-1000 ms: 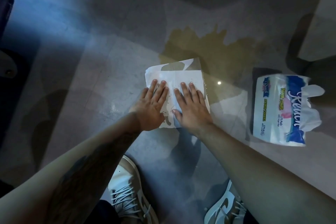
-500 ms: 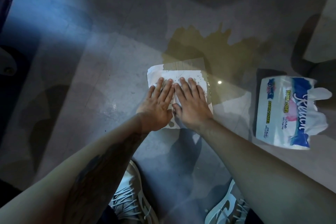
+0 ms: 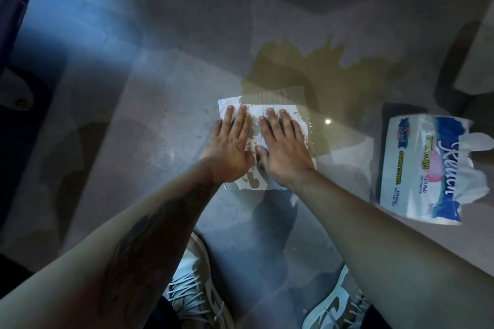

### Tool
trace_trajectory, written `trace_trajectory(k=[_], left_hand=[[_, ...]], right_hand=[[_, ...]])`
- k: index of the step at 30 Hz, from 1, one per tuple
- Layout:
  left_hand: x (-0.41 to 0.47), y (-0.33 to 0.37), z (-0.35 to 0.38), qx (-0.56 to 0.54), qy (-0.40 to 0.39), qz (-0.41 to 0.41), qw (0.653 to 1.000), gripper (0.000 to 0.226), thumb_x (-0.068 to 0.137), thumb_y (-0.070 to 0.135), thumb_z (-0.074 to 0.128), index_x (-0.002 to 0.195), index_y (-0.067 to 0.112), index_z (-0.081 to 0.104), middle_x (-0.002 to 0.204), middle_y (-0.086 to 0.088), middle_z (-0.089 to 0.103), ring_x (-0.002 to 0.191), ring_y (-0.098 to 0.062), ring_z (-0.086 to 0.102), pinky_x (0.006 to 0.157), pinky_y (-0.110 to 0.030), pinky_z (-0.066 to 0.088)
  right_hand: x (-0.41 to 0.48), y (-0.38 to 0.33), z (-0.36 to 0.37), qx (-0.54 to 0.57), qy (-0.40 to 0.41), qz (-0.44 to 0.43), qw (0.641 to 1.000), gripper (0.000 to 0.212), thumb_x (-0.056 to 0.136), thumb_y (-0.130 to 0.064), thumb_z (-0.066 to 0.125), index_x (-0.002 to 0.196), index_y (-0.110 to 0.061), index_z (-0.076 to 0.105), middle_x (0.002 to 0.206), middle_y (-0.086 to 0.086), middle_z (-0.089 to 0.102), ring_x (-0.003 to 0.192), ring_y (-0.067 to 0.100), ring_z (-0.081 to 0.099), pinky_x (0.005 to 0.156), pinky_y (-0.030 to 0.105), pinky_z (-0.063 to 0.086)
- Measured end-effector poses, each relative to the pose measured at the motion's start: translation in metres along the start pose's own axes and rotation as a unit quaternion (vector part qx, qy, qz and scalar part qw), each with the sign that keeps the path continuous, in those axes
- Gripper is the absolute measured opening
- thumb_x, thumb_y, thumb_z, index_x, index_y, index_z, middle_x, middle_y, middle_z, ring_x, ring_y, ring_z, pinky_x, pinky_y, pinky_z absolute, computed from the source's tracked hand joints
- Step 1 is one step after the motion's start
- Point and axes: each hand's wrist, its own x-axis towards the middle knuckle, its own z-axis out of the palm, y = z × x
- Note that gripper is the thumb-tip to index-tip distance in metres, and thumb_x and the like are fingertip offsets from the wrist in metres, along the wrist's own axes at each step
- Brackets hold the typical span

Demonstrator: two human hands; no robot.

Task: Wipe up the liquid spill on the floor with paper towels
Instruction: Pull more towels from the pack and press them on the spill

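A brownish liquid spill (image 3: 320,72) spreads over the grey floor ahead of me. A white paper towel (image 3: 255,120) lies flat at the spill's near edge, with wet blotches soaking through it and its far strip darkened. My left hand (image 3: 230,147) and my right hand (image 3: 280,147) press down on the towel side by side, palms flat, fingers stretched forward. The hands hide much of the towel's middle.
A blue-and-white pack of paper towels (image 3: 425,168) lies on the floor to the right, with a sheet sticking out. My two pale sneakers (image 3: 195,291) are near the bottom edge. A dark blue object (image 3: 10,16) stands at far left, dark furniture (image 3: 454,72) at far right.
Both hands have pushed the towel forward into the spill. More of the towel has turned wet and blotchy, and its far strip has darkened.
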Motion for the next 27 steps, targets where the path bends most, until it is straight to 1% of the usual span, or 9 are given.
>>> trace_trajectory(k=[4,6,10,13,16,17,20,23,27], left_hand=[[-0.002,-0.005,-0.008,-0.016,0.018,-0.015,1.0,0.081,0.097,0.052,0.021,0.156,0.007,-0.013,0.162,-0.011,-0.024,0.149,-0.032,-0.022,0.124,-0.049,0.002],[-0.004,-0.007,-0.007,-0.028,0.015,-0.031,0.999,0.083,0.097,0.055,0.021,0.155,0.008,-0.015,0.162,-0.011,-0.024,0.149,-0.031,-0.023,0.124,-0.049,0.002],[0.0,-0.005,-0.003,-0.007,0.004,-0.042,0.999,0.084,0.096,0.057,0.016,0.154,0.006,-0.018,0.161,-0.013,-0.027,0.149,-0.033,-0.022,0.122,-0.053,0.006],[-0.005,-0.005,-0.007,-0.026,0.016,-0.044,0.999,0.083,0.097,0.056,0.021,0.156,0.009,-0.013,0.163,-0.011,-0.023,0.15,-0.032,-0.021,0.123,-0.052,0.005],[-0.018,-0.002,-0.002,-0.007,0.049,-0.029,0.998,0.08,0.098,0.054,0.023,0.157,0.013,-0.012,0.162,-0.01,-0.025,0.149,-0.033,-0.024,0.123,-0.054,0.006],[-0.024,0.0,0.002,0.002,0.051,-0.016,0.999,0.079,0.098,0.054,0.023,0.157,0.014,-0.012,0.162,-0.01,-0.025,0.149,-0.033,-0.024,0.123,-0.054,0.005],[-0.035,0.005,0.019,-0.001,0.04,0.0,0.999,0.077,0.099,0.054,0.022,0.157,0.016,-0.011,0.163,-0.007,-0.023,0.149,-0.031,-0.023,0.123,-0.053,0.003],[-0.035,0.007,0.023,-0.019,0.025,-0.013,0.999,0.075,0.099,0.053,0.018,0.157,0.016,-0.012,0.163,-0.007,-0.024,0.149,-0.03,-0.024,0.122,-0.054,0.004],[-0.034,0.001,0.013,-0.014,0.013,0.0,1.0,0.074,0.1,0.05,0.026,0.158,0.019,-0.008,0.164,-0.005,-0.021,0.149,-0.03,-0.022,0.123,-0.054,0.002]], right_hand=[[0.001,-0.002,-0.008,0.011,0.025,0.001,1.0,0.066,0.1,-0.042,0.04,0.157,-0.015,0.021,0.167,0.008,0.01,0.153,0.031,0.003,0.124,0.049,0.009],[-0.003,-0.001,-0.005,0.005,0.03,-0.017,0.999,0.065,0.1,-0.039,0.041,0.157,-0.015,0.021,0.167,0.009,0.009,0.154,0.032,0.002,0.124,0.05,0.009],[-0.009,0.002,0.005,-0.017,0.017,-0.038,0.999,0.064,0.101,-0.037,0.042,0.158,-0.018,0.019,0.167,0.008,0.007,0.154,0.033,-0.001,0.123,0.052,0.008],[-0.009,0.0,-0.003,0.008,0.01,-0.028,1.0,0.062,0.1,-0.037,0.039,0.157,-0.019,0.021,0.167,0.008,0.007,0.154,0.032,-0.003,0.124,0.051,0.006],[-0.017,0.0,-0.008,0.018,0.016,-0.049,0.999,0.065,0.095,-0.04,0.025,0.155,-0.017,0.027,0.167,0.008,0.01,0.154,0.032,0.0,0.124,0.052,0.006],[-0.023,0.001,-0.006,0.021,0.016,-0.051,0.998,0.065,0.093,-0.04,0.025,0.154,-0.018,0.029,0.167,0.008,0.011,0.154,0.032,0.001,0.124,0.051,0.006],[-0.038,0.007,0.008,0.006,0.024,-0.032,0.999,0.058,0.098,-0.032,0.041,0.154,-0.02,0.03,0.166,0.008,0.014,0.153,0.033,0.005,0.124,0.051,0.01],[-0.041,0.006,0.012,0.008,0.014,-0.011,1.0,0.059,0.098,-0.032,0.045,0.154,-0.021,0.03,0.166,0.008,0.015,0.153,0.033,0.007,0.123,0.052,0.014],[-0.034,0.0,-0.001,0.054,0.023,0.001,0.998,0.056,0.092,-0.033,0.052,0.145,-0.018,0.043,0.161,0.007,0.025,0.151,0.032,0.012,0.12,0.053,0.019]])
